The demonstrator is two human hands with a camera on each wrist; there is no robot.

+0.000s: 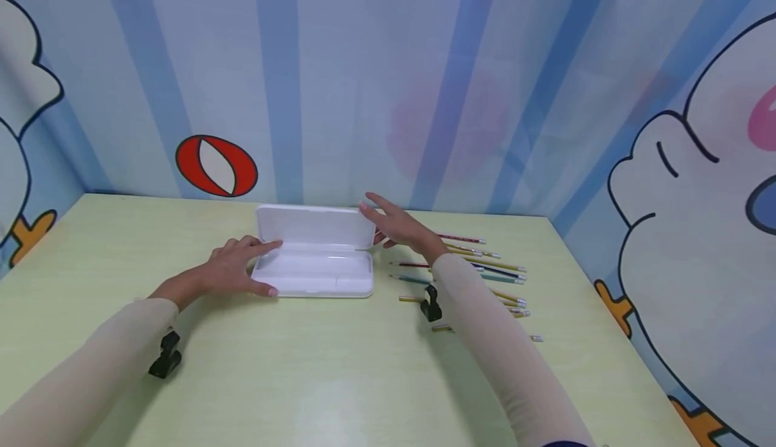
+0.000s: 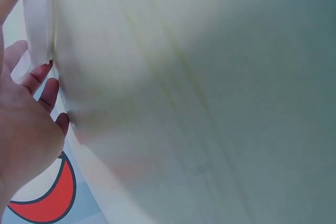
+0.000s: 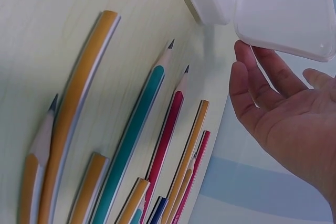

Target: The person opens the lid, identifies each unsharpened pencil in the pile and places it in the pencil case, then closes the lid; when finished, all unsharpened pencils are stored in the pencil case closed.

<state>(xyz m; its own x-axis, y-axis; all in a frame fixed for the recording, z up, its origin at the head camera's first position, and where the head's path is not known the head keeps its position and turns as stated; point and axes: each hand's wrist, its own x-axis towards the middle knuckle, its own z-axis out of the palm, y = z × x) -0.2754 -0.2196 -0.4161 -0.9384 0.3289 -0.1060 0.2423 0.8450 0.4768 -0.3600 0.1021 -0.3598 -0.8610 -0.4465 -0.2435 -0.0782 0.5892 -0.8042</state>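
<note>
The white case lies on the pale table near its far edge, unfolded lengthwise: its shallow tray faces up, and its lid stands raised along the rear side. My left hand is at the case's left end, the index finger extended to the hinge side and the thumb to the front corner; the fingers are straight and spread, resting against the case rather than clenched round it. My right hand is at the opposite end — its fingers extended and relaxed, fingertips touching the edge of the lid without grasping it, as the right wrist view shows.

To the right of the case, and apart from it, a loose group of pencils lies roughly side by side, partly hidden under my right sleeve. Among them are a teal pencil and a red pencil, both with sharpened points towards the case, and several yellow ones. A small black device hangs at my left cuff, another at my right. Behind the table rises a blue striped backdrop — printed with a red and white oval left of the case.
</note>
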